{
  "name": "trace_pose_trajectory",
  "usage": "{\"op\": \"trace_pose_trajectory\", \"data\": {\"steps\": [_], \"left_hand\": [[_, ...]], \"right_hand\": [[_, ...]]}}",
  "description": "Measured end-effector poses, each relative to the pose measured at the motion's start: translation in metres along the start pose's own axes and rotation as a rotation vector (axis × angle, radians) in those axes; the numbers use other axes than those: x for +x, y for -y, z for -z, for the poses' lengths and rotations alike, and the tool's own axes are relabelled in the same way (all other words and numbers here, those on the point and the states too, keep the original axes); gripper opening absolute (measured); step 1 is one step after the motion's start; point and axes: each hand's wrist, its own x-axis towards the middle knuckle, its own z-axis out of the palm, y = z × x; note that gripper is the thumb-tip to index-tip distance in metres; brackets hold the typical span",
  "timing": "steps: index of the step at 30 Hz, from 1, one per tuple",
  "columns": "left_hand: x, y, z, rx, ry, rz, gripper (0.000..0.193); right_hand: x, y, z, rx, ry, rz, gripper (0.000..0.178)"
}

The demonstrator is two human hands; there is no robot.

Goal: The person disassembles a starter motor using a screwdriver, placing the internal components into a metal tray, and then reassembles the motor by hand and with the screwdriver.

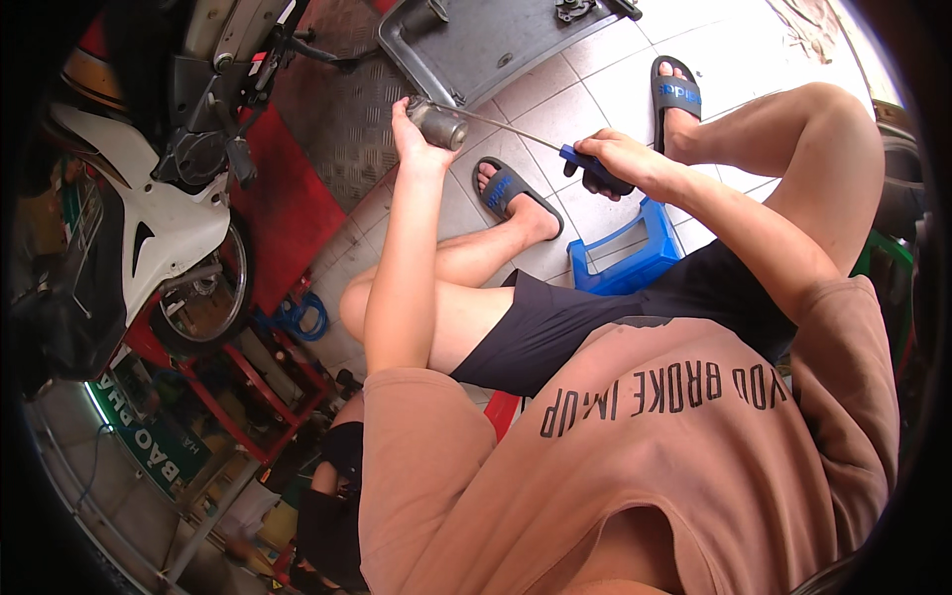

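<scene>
Raised over the tiled floor, my left hand [421,154] grips a small cylindrical metal motor [438,127], its dull grey barrel turned toward the right. My right hand [623,159] is wrapped round the blue and black handle of a screwdriver [571,155]. The long thin shaft slants up and left to the far end of the motor. Whether its tip touches the motor or sits in a screw is too small to tell. Fingers of my left hand are partly hidden behind the motor.
Beyond my hands a grey tray [476,50] holds a small metal part. A white motorcycle [149,233] stands at the left by a red platform [288,208]. A blue plastic stool [635,256] is between my legs. Blue hose [309,315] lies coiled; another person [332,506] is at lower left.
</scene>
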Motion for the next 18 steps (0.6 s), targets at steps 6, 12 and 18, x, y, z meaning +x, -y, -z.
{"op": "trace_pose_trajectory", "data": {"steps": [6, 12, 18], "left_hand": [[0.007, 0.002, -0.006, 0.07, 0.015, 0.012, 0.049], [0.013, 0.005, -0.01, 0.085, 0.043, -0.027, 0.048], [0.011, 0.005, -0.014, 0.073, 0.02, -0.02, 0.048]], "right_hand": [[0.001, -0.012, -0.004, -0.105, -0.201, 0.19, 0.027], [0.003, -0.007, 0.006, -0.013, -0.08, 0.013, 0.035], [0.003, -0.014, 0.001, -0.117, -0.2, 0.169, 0.02]]}}
